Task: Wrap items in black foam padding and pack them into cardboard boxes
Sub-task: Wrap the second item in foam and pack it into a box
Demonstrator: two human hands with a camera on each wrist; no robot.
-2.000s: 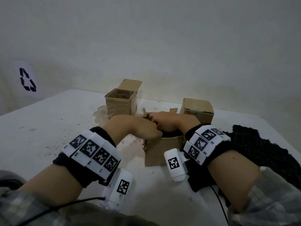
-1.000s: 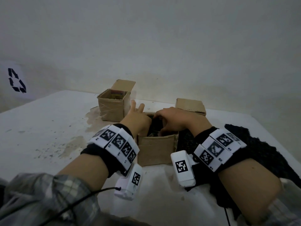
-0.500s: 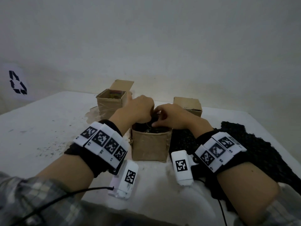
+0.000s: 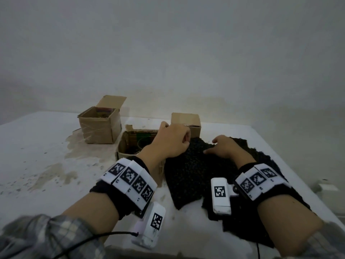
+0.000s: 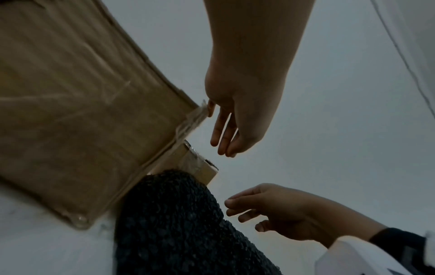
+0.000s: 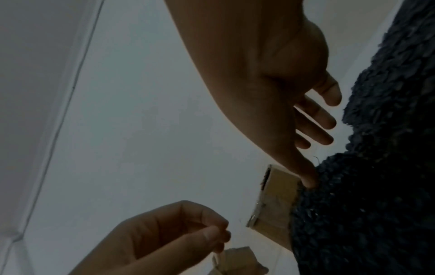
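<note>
Fingers (image 6: pixel 322 119) of both hands loosely spread, empty, over stained white table (image 4: pixel 46 165), bare wall (image 4: pixel 168 53) behind.

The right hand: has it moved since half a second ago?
Yes. The right hand left the near open box and now lies rightward on the black foam.

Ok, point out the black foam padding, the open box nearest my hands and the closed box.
black foam padding (image 4: pixel 194 172), head view, its flat top.
open box (image 4: pixel 122 144), head view, left wall.
closed box (image 4: pixel 184 117), head view, lid.
</note>
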